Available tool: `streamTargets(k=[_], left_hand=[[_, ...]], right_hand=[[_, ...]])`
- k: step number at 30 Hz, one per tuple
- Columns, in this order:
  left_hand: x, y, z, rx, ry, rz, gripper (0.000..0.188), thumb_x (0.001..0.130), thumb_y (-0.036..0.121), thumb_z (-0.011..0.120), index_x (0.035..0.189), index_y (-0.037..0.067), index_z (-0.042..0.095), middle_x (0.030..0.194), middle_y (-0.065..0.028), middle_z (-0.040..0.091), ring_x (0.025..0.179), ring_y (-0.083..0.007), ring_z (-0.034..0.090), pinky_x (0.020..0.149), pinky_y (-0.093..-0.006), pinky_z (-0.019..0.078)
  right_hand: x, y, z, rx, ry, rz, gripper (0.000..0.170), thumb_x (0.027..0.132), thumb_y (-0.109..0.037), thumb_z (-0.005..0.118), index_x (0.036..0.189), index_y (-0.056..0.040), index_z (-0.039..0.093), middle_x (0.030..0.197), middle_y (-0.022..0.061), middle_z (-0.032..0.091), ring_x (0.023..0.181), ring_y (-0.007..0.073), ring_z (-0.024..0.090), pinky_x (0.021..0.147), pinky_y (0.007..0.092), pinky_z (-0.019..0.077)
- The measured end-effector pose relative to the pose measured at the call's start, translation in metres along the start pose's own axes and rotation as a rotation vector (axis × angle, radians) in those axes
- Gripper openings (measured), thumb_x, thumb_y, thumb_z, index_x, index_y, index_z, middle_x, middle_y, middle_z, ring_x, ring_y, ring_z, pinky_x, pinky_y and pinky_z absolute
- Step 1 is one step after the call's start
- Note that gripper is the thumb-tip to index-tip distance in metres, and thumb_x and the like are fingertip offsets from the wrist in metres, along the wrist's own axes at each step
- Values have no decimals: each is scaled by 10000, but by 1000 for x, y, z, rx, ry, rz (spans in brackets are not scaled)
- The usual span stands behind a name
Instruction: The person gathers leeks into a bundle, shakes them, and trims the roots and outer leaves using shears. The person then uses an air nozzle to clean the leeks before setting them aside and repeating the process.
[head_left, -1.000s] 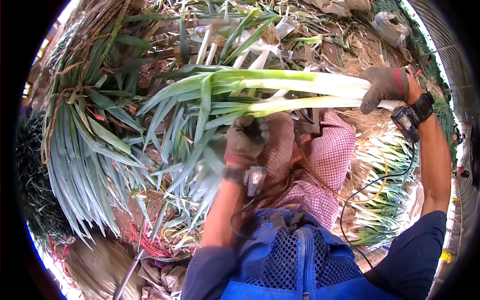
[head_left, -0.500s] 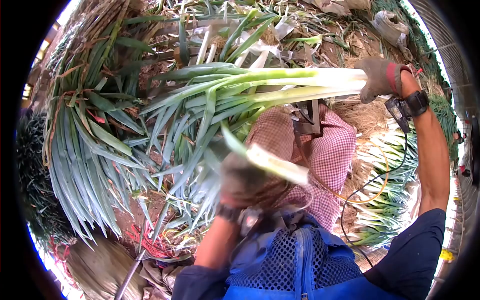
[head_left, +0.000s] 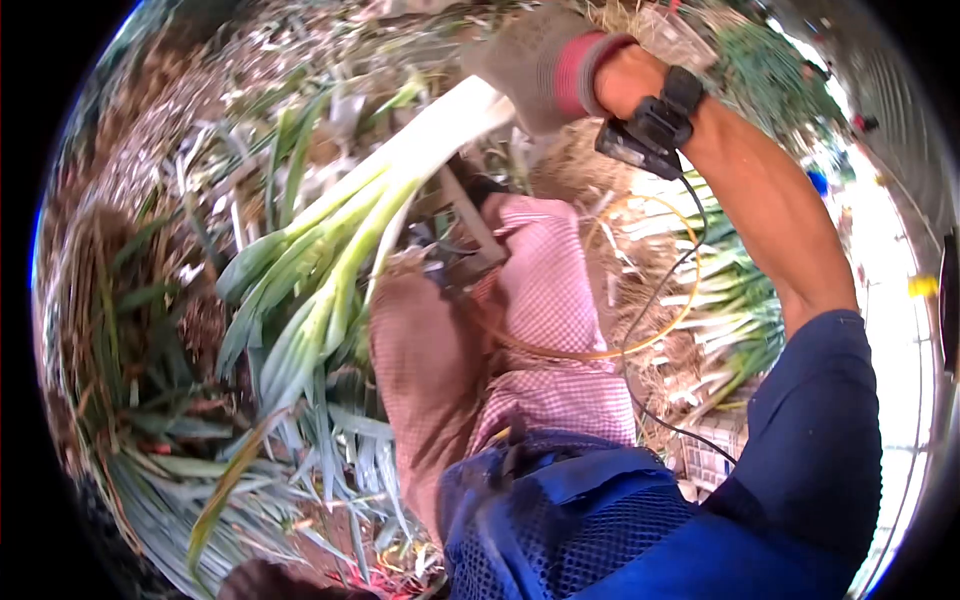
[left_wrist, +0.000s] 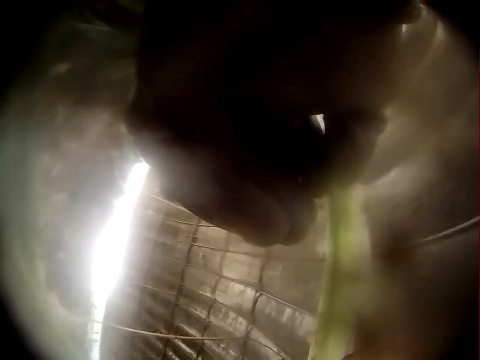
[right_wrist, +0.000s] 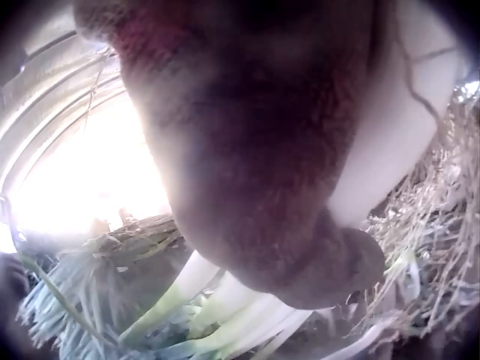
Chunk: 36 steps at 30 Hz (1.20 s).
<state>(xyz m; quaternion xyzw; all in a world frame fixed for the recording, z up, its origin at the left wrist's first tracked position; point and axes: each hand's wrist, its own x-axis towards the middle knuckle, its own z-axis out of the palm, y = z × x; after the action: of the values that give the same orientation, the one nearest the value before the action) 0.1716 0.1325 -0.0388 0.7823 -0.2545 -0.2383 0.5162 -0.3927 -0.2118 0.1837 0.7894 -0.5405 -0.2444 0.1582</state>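
Note:
My gloved right hand [head_left: 540, 75] grips several leeks [head_left: 420, 140] round their white ends, high in the head view. Their green leaves fan down to the lower left. In the right wrist view the glove [right_wrist: 262, 187] is curled round the white shafts, with roots hanging beside it. My left hand [head_left: 275, 582] shows only partly at the bottom edge of the head view. Dark in the left wrist view, its bent fingers [left_wrist: 281, 221] pinch a yellow-green leek leaf strip [left_wrist: 341, 270]. A long yellowing leaf [head_left: 228, 495] hangs near that hand in the head view.
A large pile of leeks [head_left: 170, 490] lies on the left. Rows of trimmed leeks [head_left: 735, 320] lie on the right, with a looped yellow hose [head_left: 600, 352] near them. A metal frame [head_left: 465, 215] stands by my knees. Leaf scraps [head_left: 240, 100] litter the ground.
The head view has turned. My right hand has swung the leeks up and tilted them. My left hand has dropped to the bottom edge; the pale blurred strip it held is out of sight.

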Motion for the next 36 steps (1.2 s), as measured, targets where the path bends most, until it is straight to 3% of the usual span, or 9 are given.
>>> streamTargets(k=[2, 12, 14, 21, 23, 24, 27, 32, 36], left_hand=[[26, 41, 16, 97, 49, 182, 435, 894, 448, 714, 1026, 36, 680, 783, -55, 645, 716, -197, 614, 665, -366, 495], [22, 89, 191, 260, -628, 177, 320, 896, 322, 704, 964, 10, 714, 769, -75, 683, 679, -198, 657, 648, -363, 527], [28, 86, 212, 289, -770, 155, 298, 896, 297, 701, 952, 5, 721, 767, -79, 691, 672, -199, 666, 644, -363, 533], [27, 109, 260, 444, -1057, 198, 228, 897, 209, 694, 909, -14, 744, 757, -94, 718, 645, -200, 695, 632, -360, 555], [23, 116, 273, 405, -1039, 33, 236, 848, 174, 689, 902, -45, 760, 728, -107, 722, 575, -200, 673, 569, -359, 567], [13, 130, 280, 486, -1015, 30, 195, 853, 129, 685, 904, -39, 768, 721, -106, 725, 571, -198, 687, 547, -343, 568], [8, 118, 275, 448, -972, -146, 153, 864, 105, 700, 887, -37, 751, 711, -93, 716, 548, -186, 666, 519, -323, 529], [9, 120, 265, 709, -1140, -106, 115, 887, 105, 712, 886, 5, 769, 837, -90, 754, 665, -198, 710, 600, -337, 572], [161, 197, 229, 511, -741, 276, 157, 932, 121, 733, 1052, 21, 755, 984, -67, 753, 794, -185, 698, 698, -317, 564]], right_hand=[[-33, 38, 3, -23, 67, 81, 270, 791, -159, 755, 1054, -98, 764, 965, 185, 789, 919, 395, 780, 794, 502, 604], [-325, 261, 163, -1, 140, 958, 534, 740, -261, 895, 1205, -57, 730, 1073, 223, 766, 1002, 389, 756, 879, 480, 597], [-379, 233, 178, 298, 165, 1177, 521, 793, -330, 880, 1188, -24, 732, 1100, 231, 764, 1058, 375, 739, 928, 452, 588], [-598, 215, 545, 1213, 168, 1038, 462, 1146, -168, 371, 1514, -39, 619, 1548, 116, 628, 1454, 266, 555, 1279, 397, 347], [-600, 209, 618, 1252, -191, 1202, 472, 1156, -260, 416, 1497, -21, 637, 1522, 123, 648, 1458, 226, 556, 1255, 353, 373], [-617, 197, 698, 1501, 54, 1206, 473, 1112, -345, 545, 1431, -28, 692, 1472, 104, 688, 1352, 215, 639, 1135, 349, 492], [-523, 169, 660, 1288, -192, 1688, 390, 992, -397, 743, 1145, -39, 759, 965, 39, 747, 857, 181, 684, 744, 393, 538], [-363, 121, 503, 1515, 256, 1277, 280, 1048, -323, 653, 1134, -68, 729, 775, -45, 590, 617, 69, 497, 546, 232, 380], [-264, 111, 410, 1525, 264, 784, 318, 1072, -277, 635, 1209, 1, 706, 853, -18, 638, 690, 61, 530, 577, 229, 413]])
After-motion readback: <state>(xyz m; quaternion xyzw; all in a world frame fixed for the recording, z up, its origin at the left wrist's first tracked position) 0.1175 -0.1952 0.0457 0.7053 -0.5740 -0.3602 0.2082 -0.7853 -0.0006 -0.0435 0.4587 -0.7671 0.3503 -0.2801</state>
